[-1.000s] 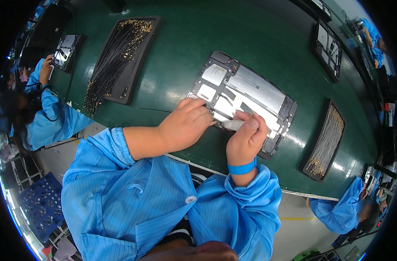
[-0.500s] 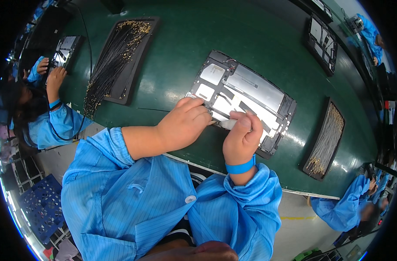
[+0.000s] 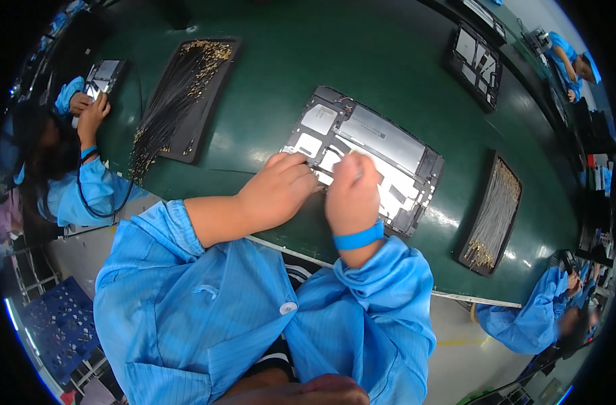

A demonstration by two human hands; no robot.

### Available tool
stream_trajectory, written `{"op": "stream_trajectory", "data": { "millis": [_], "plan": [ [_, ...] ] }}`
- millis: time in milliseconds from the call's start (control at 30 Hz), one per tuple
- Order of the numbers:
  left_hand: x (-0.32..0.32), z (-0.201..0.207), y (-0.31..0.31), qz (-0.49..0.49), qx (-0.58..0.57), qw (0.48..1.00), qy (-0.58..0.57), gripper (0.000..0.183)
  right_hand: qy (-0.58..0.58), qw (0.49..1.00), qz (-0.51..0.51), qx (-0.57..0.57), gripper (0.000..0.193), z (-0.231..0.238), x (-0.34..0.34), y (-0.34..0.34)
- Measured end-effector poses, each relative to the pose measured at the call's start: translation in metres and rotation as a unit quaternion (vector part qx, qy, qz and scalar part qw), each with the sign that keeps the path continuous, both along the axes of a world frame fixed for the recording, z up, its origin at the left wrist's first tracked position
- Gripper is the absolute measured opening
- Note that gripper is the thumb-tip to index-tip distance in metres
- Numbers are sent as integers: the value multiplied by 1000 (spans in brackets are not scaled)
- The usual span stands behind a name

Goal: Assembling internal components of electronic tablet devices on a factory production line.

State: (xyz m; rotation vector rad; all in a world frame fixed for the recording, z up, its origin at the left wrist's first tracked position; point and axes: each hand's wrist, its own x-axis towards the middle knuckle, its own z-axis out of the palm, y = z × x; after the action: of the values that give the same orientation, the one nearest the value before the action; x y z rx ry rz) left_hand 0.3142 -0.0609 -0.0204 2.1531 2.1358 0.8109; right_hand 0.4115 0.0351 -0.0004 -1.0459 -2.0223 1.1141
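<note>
An opened tablet-like device [image 3: 382, 138] lies slanted on the green table, its silver battery, dark frame and bright white inner panels showing. At its near left edge my left hand [image 3: 277, 192] has its fingers curled down and closed; what they press on is hidden. A thin black cable [image 3: 234, 171] runs over the table to that hand. Wearing a blue wristband, my right hand [image 3: 352, 192] is closed in a fist-like grip above the device's near side, just right of the left hand. Its fingers are slightly blurred, and what they grip cannot be made out.
Black cables with gold ends heap in a dark tray [image 3: 201, 125] at the left. A second tray [image 3: 464, 255] at the right holds grey cables. Another opened device [image 3: 475, 64] lies at the far right. A co-worker's hands [image 3: 91, 118] handle a similar device at the far left.
My right hand has turned and shifted left and up, closer to my left hand; the whitish item seen at its fingers is now hidden. The whole view has shifted slightly.
</note>
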Motion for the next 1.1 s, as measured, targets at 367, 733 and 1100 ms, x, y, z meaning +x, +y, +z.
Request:
{"op": "stream_trajectory", "data": {
  "millis": [367, 733, 1100],
  "plan": [
    [4, -2, 0, 16, -4, 1000, -19, 15, 194, 952, -52, -231, 27, 0, 15, 9],
    [-1, 11, -23, 125, 24, 990, 55, 18, 194, 962, -18, -192, 26, -19, 17, 16],
    [4, 24, -10, 367, -144, 434, -810, 39, 206, 954, 1, -219, 32, -14, 20, 11]
  ]
}}
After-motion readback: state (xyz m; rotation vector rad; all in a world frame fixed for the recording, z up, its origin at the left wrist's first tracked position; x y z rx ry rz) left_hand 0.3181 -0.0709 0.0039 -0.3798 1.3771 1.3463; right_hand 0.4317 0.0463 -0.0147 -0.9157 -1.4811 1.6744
